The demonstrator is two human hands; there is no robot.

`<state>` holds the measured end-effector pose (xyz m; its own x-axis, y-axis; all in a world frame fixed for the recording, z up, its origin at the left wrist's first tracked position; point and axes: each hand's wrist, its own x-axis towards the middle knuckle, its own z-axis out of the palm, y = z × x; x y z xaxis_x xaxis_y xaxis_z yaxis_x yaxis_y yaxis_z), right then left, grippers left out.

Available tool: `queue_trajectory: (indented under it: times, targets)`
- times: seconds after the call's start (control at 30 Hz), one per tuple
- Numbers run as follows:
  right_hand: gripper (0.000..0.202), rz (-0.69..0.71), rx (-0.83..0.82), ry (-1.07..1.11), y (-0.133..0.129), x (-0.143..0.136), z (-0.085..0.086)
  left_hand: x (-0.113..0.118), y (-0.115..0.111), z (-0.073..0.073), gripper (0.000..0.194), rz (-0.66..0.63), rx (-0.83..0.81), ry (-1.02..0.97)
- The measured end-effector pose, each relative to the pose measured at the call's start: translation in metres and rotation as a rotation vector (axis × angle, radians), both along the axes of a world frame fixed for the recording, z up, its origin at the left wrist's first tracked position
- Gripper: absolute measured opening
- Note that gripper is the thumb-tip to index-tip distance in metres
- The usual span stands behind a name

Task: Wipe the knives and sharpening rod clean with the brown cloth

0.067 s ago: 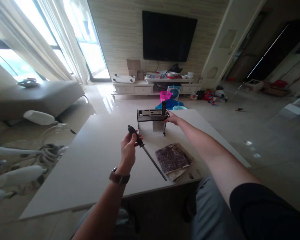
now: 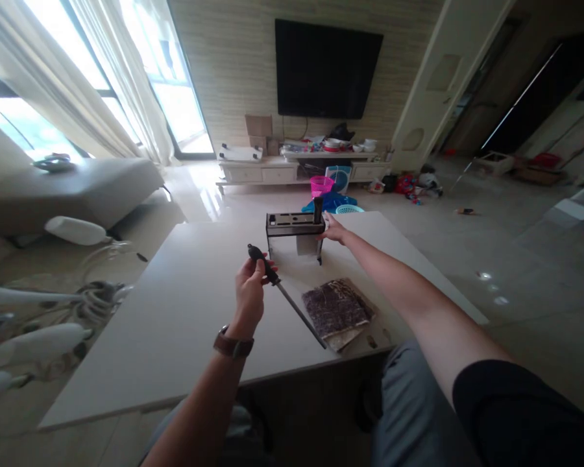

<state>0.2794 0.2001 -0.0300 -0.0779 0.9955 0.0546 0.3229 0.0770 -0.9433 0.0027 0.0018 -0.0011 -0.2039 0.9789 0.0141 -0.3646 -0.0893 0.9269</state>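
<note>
My left hand point(image 2: 251, 275) is closed around the black handle of a honing steel point(image 2: 299, 312). Its thin grey rod slants down to the right, the tip beside the folded cloth. At the table's far side, my right hand point(image 2: 335, 229) grips the right end of a knife rack point(image 2: 292, 225) with a slotted top; some fingers are hidden behind it. One black-handled knife point(image 2: 318, 209) stands in the rack's right part, and its broad blade shows below the top. A folded dark brown patterned cloth point(image 2: 339, 308) lies in front of the rack.
The white table point(image 2: 175, 324) spreads under both hands. Small dark bits point(image 2: 372, 341) lie near its front edge. White lamp-like parts point(image 2: 39, 344) and coiled hose point(image 2: 97, 295) are on the left. A pink basket point(image 2: 322, 186) and a light blue basket point(image 2: 349, 209) stand beyond the table.
</note>
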Motion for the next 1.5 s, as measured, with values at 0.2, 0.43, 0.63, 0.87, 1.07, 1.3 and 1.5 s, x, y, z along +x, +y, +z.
queue_trajectory:
  times: [0.2, 0.43, 0.63, 0.87, 1.07, 1.3, 1.5]
  targets:
    - [0.064, -0.167, 0.071, -0.073, -0.093, -0.003, -0.011, 0.009, 0.000, 0.004, 0.039, -0.043, 0.041, 0.112]
    - [0.039, 0.227, 0.580, -0.251, -0.203, -0.040, 0.023, 0.027, -0.037, 0.014, 0.030, -0.115, 0.255, 0.368]
    - [0.010, 0.256, 0.953, -0.411, -0.225, -0.051, 0.027, 0.044, -0.062, 0.009, 0.024, -0.157, 0.403, 0.466]
    - [0.014, 0.324, 0.998, -0.618, -0.218, -0.025, 0.029, 0.027, -0.037, -0.004, 0.031, -0.653, -0.105, 0.013]
    - [0.014, 0.471, 1.044, -0.789, -0.216, -0.021, 0.019, 0.047, -0.057, -0.020, 0.028, -0.876, -0.385, 0.035]
    - [0.015, 0.606, 1.145, -0.794, -0.220, -0.032, 0.007, 0.056, -0.065, -0.020, 0.020, -0.853, -0.582, -0.185]
    - [0.030, 0.330, 0.858, -0.480, -0.198, 0.002, 0.002, 0.044, -0.058, -0.032, 0.022, -0.737, -0.612, -0.093]
